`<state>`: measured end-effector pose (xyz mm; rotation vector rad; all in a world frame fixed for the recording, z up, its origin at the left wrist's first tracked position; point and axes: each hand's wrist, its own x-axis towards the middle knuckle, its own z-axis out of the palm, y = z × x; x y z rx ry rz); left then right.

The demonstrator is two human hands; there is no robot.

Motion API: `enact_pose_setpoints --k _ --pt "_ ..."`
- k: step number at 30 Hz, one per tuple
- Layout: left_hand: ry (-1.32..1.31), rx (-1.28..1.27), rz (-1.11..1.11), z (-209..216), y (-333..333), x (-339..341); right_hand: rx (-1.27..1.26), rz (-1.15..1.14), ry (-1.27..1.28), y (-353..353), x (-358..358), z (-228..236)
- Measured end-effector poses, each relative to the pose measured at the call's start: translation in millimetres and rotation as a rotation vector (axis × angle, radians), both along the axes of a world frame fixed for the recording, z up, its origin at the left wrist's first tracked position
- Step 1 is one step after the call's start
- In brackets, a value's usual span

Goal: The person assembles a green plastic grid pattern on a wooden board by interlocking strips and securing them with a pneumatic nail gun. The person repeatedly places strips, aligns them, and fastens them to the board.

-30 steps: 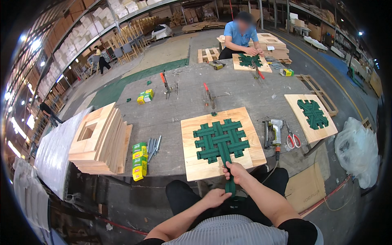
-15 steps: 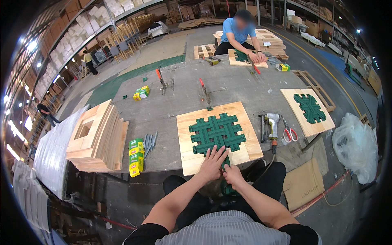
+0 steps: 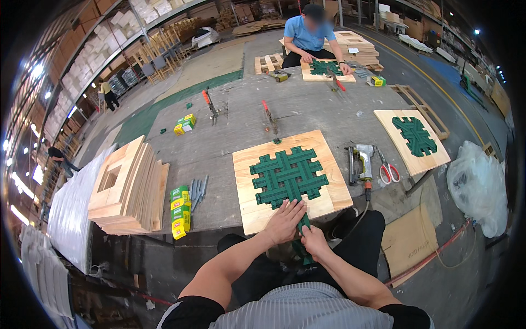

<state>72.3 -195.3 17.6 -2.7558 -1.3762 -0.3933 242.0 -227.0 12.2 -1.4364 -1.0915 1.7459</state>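
Green elastic webbing straps (image 3: 287, 174) form a woven lattice across a square wooden panel (image 3: 330, 189) at the table's near edge. My left hand (image 3: 285, 222) lies flat with fingers stretched out, pressing at the panel's front edge where one strap runs off. Just to its right, my right hand (image 3: 316, 243) is closed around that green webbing strap (image 3: 304, 221). The strap's loose length hangs below the hand over my lap. Right of the panel lies a pneumatic staple gun (image 3: 363, 163) with its hose, beside red-handled scissors (image 3: 389, 173).
Left are stacked wooden frames (image 3: 123, 189), yellow-green staple boxes (image 3: 180, 213) and metal staple strips (image 3: 198, 192). Red-handled tools (image 3: 268, 116) lie beyond the panel. Another strapped panel (image 3: 411, 137) rests at right. Across the table a co-worker (image 3: 310, 39) handles a similar panel. A plastic bag (image 3: 476, 189) sits right.
My left fingers have drawn closer together, and more strap shows between my hands. The co-worker's hands have moved apart to either side of their panel. The whole view has shifted slightly.
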Motion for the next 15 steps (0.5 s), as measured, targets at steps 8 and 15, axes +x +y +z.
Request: enact_pose_setpoints --k 8,15 --pt "0.103 0.044 -0.043 -2 0 -1 -0.023 0.009 -0.012 -8 7 12" --pt "0.126 0.054 -0.063 -4 0 -2 -0.006 -0.002 -0.007 -11 9 0"
